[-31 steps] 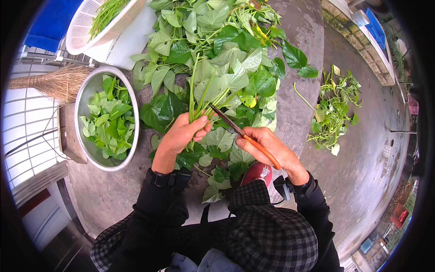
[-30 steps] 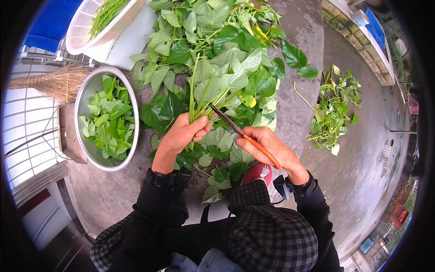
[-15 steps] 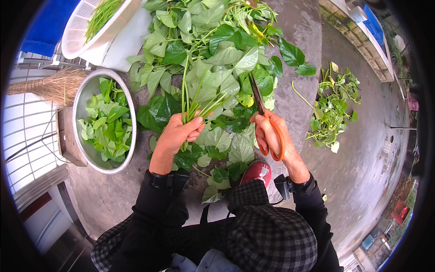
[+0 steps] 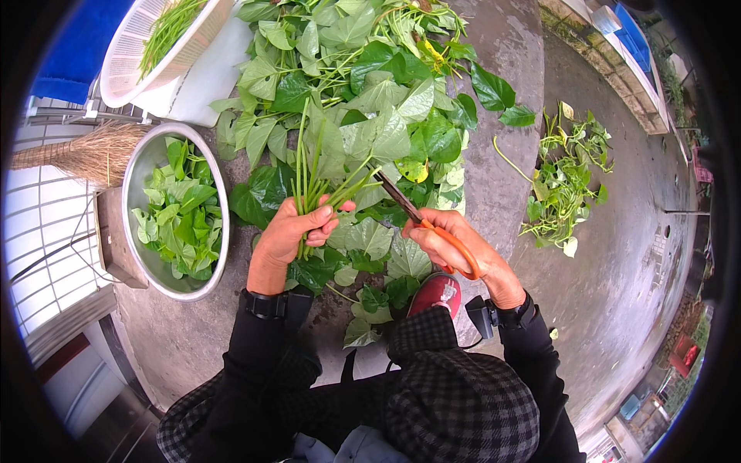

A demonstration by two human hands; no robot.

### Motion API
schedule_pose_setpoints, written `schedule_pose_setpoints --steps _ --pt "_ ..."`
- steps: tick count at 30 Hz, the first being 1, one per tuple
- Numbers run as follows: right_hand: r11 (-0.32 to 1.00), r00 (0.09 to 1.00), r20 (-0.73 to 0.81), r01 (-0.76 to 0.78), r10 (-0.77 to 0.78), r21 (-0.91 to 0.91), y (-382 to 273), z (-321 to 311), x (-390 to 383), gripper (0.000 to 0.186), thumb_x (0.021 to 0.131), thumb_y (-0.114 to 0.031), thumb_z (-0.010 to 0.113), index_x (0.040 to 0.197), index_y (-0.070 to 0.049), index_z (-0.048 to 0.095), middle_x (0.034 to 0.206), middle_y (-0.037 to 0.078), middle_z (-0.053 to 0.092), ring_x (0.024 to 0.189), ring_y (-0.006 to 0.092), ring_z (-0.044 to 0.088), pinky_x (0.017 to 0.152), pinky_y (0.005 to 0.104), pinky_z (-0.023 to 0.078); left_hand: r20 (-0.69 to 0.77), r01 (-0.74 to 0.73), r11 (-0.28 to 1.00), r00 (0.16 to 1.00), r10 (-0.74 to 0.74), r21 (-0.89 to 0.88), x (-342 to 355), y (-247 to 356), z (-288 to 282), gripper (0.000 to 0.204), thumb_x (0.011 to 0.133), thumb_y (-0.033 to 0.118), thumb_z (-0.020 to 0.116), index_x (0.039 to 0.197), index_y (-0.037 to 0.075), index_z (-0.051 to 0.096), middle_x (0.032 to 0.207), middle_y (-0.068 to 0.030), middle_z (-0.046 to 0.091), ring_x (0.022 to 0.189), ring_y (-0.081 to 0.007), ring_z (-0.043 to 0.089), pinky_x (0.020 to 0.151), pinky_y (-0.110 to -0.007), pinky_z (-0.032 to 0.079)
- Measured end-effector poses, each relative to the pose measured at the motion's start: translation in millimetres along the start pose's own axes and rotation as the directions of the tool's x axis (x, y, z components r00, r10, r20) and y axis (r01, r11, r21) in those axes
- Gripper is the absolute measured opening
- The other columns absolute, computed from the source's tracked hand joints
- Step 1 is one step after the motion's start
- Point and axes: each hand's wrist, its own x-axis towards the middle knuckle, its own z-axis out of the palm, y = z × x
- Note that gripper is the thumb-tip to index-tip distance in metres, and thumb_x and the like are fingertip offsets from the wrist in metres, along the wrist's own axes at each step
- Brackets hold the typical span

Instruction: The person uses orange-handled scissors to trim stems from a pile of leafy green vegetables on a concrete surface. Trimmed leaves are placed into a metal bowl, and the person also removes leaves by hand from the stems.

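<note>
My left hand [image 4: 299, 231] is closed around a bunch of thin green leaf stems [image 4: 312, 179], which fan out above the thumb. A few cut ends poke out below the fingers. In my right hand [image 4: 451, 245] are scissors [image 4: 401, 199] with orange handles and dark blades. Their blades point up and left, with the tips beside the right-hand stems of the bunch; whether they touch is too fine to tell. Under and beyond both hands spreads a heap of broad green leaves [image 4: 382, 96] on stems, lying on the concrete ground.
To the left stands a metal basin [image 4: 225, 224] of loose green leaves, beside a straw broom [image 4: 85, 154]. Farther back is a white plastic basket [image 4: 117, 65] holding green stems. A smaller pile of vines [image 4: 567, 181] lies on the right. My red shoe [image 4: 436, 293] is near the heap.
My right hand has swung the scissors left, so the blades now lean toward the bunch instead of pointing away over the heap. The left hand has shifted slightly left, its stems more spread.
</note>
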Motion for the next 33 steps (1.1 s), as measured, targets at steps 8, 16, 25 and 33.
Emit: schedule_pose_setpoints --steps 8,16,25,33 --pt "1.000 0.991 -0.133 -0.023 0.025 0.018 -4.0 7.4 0.7 0.026 0.089 -0.025 0.052 0.083 0.000 0.057 0.054 -0.002 0.041 0.047 0.0068 0.038 0.044 0.0247 0.033 0.026 0.035 0.999 0.999 -0.036 0.033 -0.2 1.9 4.6 0.031 0.089 0.014 0.057 0.110 -0.008 0.055 0.068 -0.0021 0.052 0.049 -0.0027 0.035 0.042 -0.018 0.025" --pt "0.925 0.990 -0.135 0.087 -0.040 0.371 -14.4 7.6 -11.1 0.020 0.091 -0.020 0.051 0.092 -0.001 0.057 0.052 -0.003 0.041 0.043 0.0054 0.039 0.039 0.0224 0.031 -0.010 0.051 0.999 0.999 -0.051 0.018 1.6 2.7 5.6 0.034 0.091 0.016 0.054 0.116 -0.006 0.053 0.070 0.0005 0.048 0.052 -0.0031 0.036 0.045 -0.017 0.027" --pt "0.967 0.985 -0.098 0.119 -0.144 -0.226 -14.8 30.6 0.5 0.028 0.087 -0.023 0.058 0.075 0.001 0.054 0.052 0.005 0.040 0.049 0.0112 0.037 0.046 0.0317 0.033 0.021 0.040 0.997 0.999 -0.039 -0.063 2.6 0.7 9.3 0.038 0.094 0.023 0.047 0.121 -0.003 0.053 0.075 -0.0006 0.049 0.058 -0.0060 0.039 0.050 -0.019 0.032" --pt "0.948 0.975 -0.122 0.146 -0.187 -0.284 -18.7 25.7 3.2 0.028 0.086 -0.024 0.058 0.075 0.001 0.054 0.052 0.006 0.041 0.049 0.0120 0.037 0.046 0.0325 0.034 -0.055 0.060 0.998 0.997 -0.061 -0.008 3.3 1.1 13.0 0.041 0.095 0.028 0.043 0.118 -0.004 0.056 0.071 -0.0015 0.051 0.055 -0.0059 0.038 0.048 -0.019 0.031"
